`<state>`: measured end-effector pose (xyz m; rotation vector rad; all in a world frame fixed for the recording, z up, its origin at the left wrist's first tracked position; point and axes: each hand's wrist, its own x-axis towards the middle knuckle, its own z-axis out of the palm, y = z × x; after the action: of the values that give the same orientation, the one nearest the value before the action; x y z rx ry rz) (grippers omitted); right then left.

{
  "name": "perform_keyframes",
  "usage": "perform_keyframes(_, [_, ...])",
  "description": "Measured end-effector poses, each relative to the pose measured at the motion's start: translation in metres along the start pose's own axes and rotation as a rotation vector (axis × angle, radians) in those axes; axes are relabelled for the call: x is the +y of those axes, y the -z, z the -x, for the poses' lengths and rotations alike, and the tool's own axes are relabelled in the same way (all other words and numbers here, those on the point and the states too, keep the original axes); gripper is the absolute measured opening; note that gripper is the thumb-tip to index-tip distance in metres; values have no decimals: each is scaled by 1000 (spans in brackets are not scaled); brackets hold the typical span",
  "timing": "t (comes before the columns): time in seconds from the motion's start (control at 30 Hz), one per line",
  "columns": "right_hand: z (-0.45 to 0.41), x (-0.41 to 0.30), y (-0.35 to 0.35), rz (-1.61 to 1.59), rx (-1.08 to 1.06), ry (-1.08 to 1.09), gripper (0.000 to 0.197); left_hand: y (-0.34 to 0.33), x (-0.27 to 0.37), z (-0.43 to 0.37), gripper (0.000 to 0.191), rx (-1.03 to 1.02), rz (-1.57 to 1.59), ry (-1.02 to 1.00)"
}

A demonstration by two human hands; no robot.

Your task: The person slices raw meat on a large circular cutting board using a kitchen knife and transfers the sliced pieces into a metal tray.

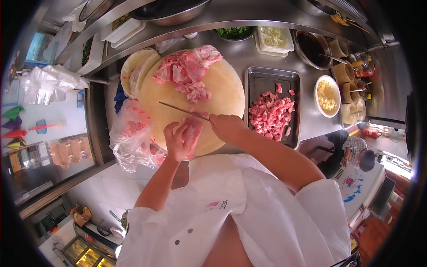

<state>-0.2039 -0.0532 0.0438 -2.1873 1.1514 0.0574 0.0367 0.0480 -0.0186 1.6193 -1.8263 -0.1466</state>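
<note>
My right hand (224,127) grips a knife (181,109) by its handle end, and the blade reaches leftward over the round cutting board (230,90). My left hand (176,142) presses on a strip of raw meat (193,133) at the board's near side, fingers spread along it. The blade crosses just beyond the far end of that strip; whether it touches the meat is hard to see. Larger pieces of raw meat (186,68) lie on the far part of the board. Diced meat (272,115) is heaped in a metal tray (249,78) to the right.
A plastic bag of meat (131,137) sits against the board's left side. Beyond the tray stand a white bowl of minced yellowish food (327,96), a pot of dark sauce (312,46) and seasoning containers (348,91). A steel shelf (233,24) spans the back. A person (358,152) sits farther right.
</note>
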Motion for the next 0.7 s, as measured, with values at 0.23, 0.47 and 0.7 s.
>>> perform_keyframes(0.23, [55,-25,16,63,-185,1,17,-23,-19,12,30,-224,87,-139])
perform_keyframes(0.47, [70,-31,29,10,-287,-108,19,-24,-14,9,26,-235,33,-178])
perform_keyframes(0.7, [23,-41,8,-63,-302,-114,23,-31,-24,14,27,-253,40,-169])
